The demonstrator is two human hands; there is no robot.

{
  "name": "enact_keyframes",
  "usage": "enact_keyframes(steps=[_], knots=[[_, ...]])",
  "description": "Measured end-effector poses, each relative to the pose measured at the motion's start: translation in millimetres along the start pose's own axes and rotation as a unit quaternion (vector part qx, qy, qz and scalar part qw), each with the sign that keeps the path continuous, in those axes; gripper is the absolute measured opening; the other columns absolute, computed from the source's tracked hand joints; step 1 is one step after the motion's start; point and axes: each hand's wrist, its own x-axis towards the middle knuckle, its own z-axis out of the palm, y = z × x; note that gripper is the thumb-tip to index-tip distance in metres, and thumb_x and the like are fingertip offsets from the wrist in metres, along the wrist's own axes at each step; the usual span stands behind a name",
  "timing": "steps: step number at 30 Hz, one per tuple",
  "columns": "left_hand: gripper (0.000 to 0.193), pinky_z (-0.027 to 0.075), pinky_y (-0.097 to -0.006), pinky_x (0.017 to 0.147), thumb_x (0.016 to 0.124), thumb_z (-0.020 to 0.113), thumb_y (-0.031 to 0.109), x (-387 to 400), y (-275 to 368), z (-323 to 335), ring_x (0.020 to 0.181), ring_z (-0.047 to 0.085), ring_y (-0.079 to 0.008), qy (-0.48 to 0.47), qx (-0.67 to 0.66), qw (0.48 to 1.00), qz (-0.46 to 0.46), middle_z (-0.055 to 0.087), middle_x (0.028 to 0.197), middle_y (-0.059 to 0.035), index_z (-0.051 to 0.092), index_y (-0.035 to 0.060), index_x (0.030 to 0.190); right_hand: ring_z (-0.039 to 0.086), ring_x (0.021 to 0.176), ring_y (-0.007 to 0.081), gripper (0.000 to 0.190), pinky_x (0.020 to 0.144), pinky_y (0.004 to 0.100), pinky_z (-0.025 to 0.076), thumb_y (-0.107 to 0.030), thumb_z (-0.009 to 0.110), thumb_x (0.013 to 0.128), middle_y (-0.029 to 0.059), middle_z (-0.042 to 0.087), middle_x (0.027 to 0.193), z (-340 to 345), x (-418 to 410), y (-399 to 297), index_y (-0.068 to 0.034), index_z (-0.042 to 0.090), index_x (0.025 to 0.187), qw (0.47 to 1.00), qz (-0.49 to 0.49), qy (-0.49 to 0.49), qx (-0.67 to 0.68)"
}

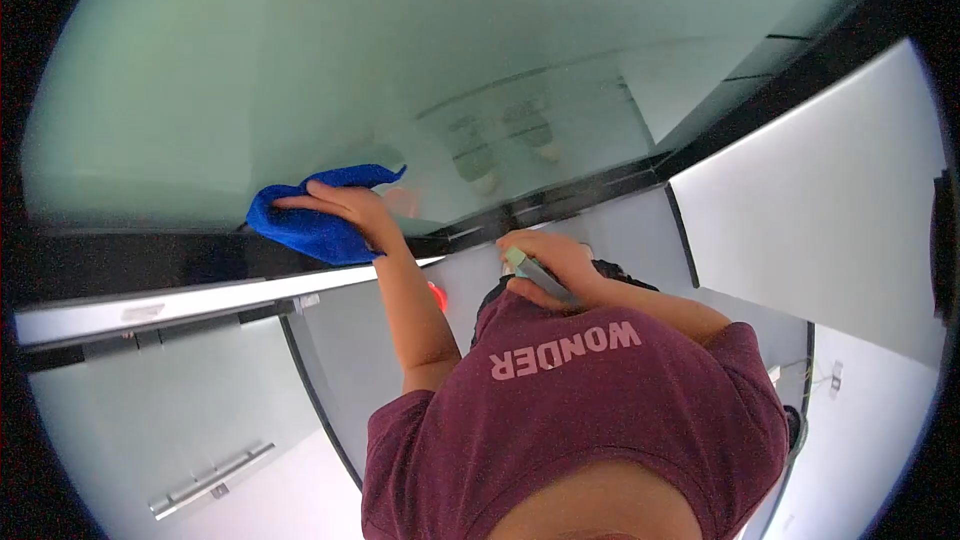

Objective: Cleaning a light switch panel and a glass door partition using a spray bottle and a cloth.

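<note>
My left hand (349,208) is pressed on a bright blue cloth (315,236), with its fingers partly in the folds. The cloth lies against the lower edge of a large greenish glass panel (187,90), overlapping its black frame. Close to the front of my maroon shirt, my right hand (555,259) grips a grey object with a pale green end (541,277); its kind cannot be told. The glass shows faint reflections of shoes and of a reddish thing.
A black frame (135,262) runs below the glass. The grey floor (352,367) holds a red object (438,297), partly hidden by my left arm. A glass door with a metal bar handle (214,481) is at the lower left. White walls (810,187) stand on the right.
</note>
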Motion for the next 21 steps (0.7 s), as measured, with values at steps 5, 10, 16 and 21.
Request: enact_keyframes(steps=[5,10,16,21], knots=[[0.054,0.033,-0.0489,0.109,0.099,0.05,0.029,-47,35,32,0.123,0.048,-0.0441,-0.087,0.069,0.984,0.143,0.047,0.135,-0.034,0.042,-0.0094,0.137,0.059,0.112,0.0368,0.051,0.093,0.0435,0.049,-0.025,0.073,0.081,0.0158,0.062,0.121,6,6,-4,-0.009,0.053,0.125,0.998,-0.02,0.051,0.012],[0.027,0.047,-0.0452,0.086,0.093,0.055,0.025,-71,136,62,0.094,0.063,-0.0346,-0.269,-0.07,0.849,0.45,0.068,0.103,-0.0147,0.068,0.0062,0.108,0.061,0.11,0.0358,0.037,0.092,0.0423,0.049,-0.024,0.074,0.082,0.0159,0.063,0.12,-5,-1,10,-0.008,0.058,0.111,0.994,0.0,0.106,0.018],[0.03,0.045,-0.0439,0.093,0.091,0.055,0.022,-174,231,135,0.103,0.06,-0.0333,-0.339,-0.239,0.792,0.448,0.064,0.112,-0.0156,0.065,0.006,0.114,0.06,0.111,0.0365,0.046,0.094,0.0423,0.049,-0.023,0.073,0.081,0.0161,0.062,0.12,-45,-36,15,-0.006,0.056,0.121,0.983,-0.008,0.185,0.001],[0.033,0.041,-0.0439,0.103,0.094,0.048,0.021,-244,290,170,0.116,0.055,-0.0317,-0.387,-0.322,0.734,0.455,0.06,0.124,-0.014,0.06,0.0052,0.12,0.061,0.11,0.0362,0.041,0.094,0.0423,0.05,-0.02,0.072,0.081,0.0164,0.063,0.119,-80,-62,9,-0.006,0.058,0.116,0.966,0.021,0.259,-0.021]])
